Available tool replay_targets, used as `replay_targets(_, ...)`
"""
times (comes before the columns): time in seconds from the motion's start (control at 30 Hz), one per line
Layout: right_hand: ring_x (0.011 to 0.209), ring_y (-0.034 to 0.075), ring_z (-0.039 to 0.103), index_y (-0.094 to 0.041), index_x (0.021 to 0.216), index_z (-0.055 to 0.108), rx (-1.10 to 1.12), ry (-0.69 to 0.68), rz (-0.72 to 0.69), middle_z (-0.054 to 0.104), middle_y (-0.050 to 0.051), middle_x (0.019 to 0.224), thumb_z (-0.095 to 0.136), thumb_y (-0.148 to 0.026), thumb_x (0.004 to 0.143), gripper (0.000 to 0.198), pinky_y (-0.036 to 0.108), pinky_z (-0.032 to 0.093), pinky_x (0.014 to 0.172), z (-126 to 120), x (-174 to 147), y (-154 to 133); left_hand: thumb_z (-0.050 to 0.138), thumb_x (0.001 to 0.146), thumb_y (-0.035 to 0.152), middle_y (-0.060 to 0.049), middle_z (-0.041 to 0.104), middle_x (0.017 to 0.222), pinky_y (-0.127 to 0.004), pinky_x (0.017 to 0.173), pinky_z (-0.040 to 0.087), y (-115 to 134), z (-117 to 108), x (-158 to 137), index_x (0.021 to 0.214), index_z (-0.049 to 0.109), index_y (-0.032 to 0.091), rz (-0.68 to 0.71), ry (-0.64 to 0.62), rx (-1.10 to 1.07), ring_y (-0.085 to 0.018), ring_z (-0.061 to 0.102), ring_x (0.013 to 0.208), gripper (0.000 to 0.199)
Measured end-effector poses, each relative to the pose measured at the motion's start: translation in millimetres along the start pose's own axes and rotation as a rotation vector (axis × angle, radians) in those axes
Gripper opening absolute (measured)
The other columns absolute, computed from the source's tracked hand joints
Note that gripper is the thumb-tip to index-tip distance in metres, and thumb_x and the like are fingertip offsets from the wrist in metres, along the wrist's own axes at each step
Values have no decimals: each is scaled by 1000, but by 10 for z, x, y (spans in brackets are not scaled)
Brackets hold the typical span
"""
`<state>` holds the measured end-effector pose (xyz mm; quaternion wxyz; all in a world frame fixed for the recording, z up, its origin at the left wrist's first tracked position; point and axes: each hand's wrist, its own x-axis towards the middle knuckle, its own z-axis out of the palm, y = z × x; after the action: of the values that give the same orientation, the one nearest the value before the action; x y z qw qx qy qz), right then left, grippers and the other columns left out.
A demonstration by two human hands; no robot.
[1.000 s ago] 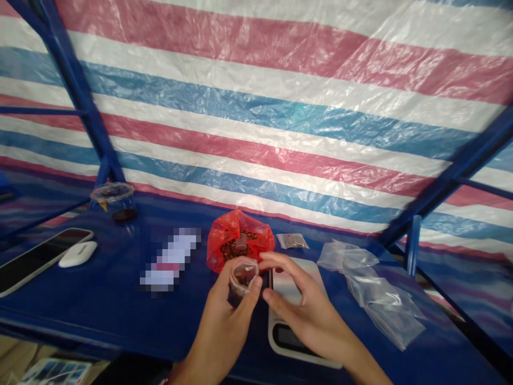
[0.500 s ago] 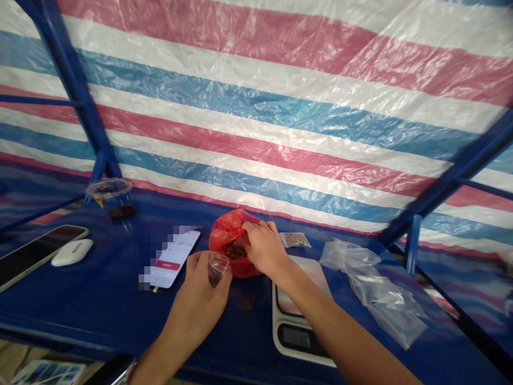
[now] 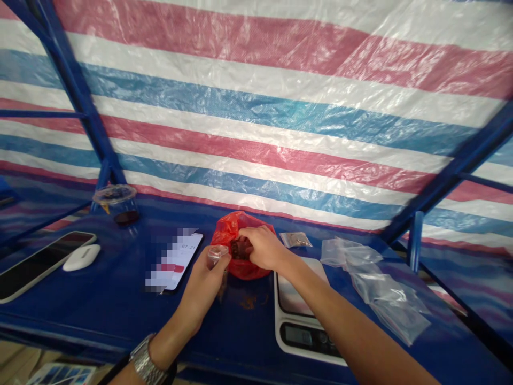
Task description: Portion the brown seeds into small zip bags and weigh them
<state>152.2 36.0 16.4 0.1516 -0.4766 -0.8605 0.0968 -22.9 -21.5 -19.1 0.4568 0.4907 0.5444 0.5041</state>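
Observation:
My left hand is closed round a small clear plastic cup, held just left of a red plastic bag. The bag stands open on the blue table and has dark brown dried bits inside. Over the bag's mouth from the right comes my right hand, its fingers curled together down at the brown bits; the fingertips are partly hidden. To the right of the bag, under my right forearm, lies a white digital scale.
Behind the scale lies a small filled clear bag. Several clear zip bags are spread at the right. On the left are a lit phone, a dark phone, a white earbud case and a lidded cup. Brown crumbs dot the table.
My right hand has moved from the bag's right rim to its inside, with the fingers at the brown bits. My left hand has turned slightly with the cup. The view has shifted a little.

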Motion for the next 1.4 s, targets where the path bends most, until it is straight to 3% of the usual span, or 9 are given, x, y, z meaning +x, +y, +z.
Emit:
replay_targets(0.17,106,23,75,-22,111,77,262,115,62,80,5,115,57,7,72,53,30,54,93,35,-118,98,64,82,47,-6,68,93,-41,84,54,-61,-13,6,98,66,18,174,17,130,-25,66,86,33)
replay_targets(0.27,106,22,74,-22,109,77,412,221,74,80,4,114,58,5,77,46,34,55,97,-34,-232,102,63,86,40,-9,64,105,-43,89,54,-94,11,-24,98,67,20,341,63,270,-27,65,97,24)
replay_targets(0.37,107,22,74,-23,109,76,496,287,34,80,4,116,64,-2,83,36,38,54,101,-136,-344,58,60,91,35,-9,62,109,-42,92,54,-110,45,-55,102,67,21,381,23,317,-25,65,100,19)
replay_targets(0.53,107,21,71,-25,110,75,363,292,-80,79,3,111,61,4,82,43,40,50,105,-259,-475,-134,57,96,28,-10,62,116,-42,96,53,-126,113,-79,114,65,21,351,-69,315,-25,65,106,21)
replay_targets(0.73,118,21,65,-26,120,73,161,260,-304,74,4,121,54,10,82,56,40,47,111,-283,-517,-246,55,97,25,-10,60,117,-44,99,51,-166,207,-77,118,62,20,354,-84,311,-26,63,109,22)
replay_targets(1.03,110,19,68,-28,117,76,199,283,-344,75,2,117,52,9,88,52,39,50,104,-299,-466,-211,57,98,30,-9,59,112,-41,93,54,-181,169,-60,116,63,20,358,-65,307,-24,62,101,22)
replay_targets(1.13,112,20,69,-28,120,75,187,331,-269,75,2,121,53,6,90,50,40,50,104,-247,-423,-181,59,97,33,-9,56,115,-43,97,54,-173,151,-59,115,64,22,366,-12,322,-25,61,107,22)
replay_targets(1.3,126,24,64,-25,131,68,128,390,-125,71,7,135,59,-4,95,43,46,46,112,-165,-370,-123,62,95,43,-11,47,123,-51,108,50,-105,171,-57,116,62,22,455,226,352,-29,55,119,30)
replay_targets(1.4,129,23,62,-26,133,66,240,439,-104,69,7,138,59,-12,99,37,45,44,116,-192,-473,-213,60,96,47,-12,48,124,-53,109,49,4,215,-96,119,56,21,518,281,300,-29,54,120,35)
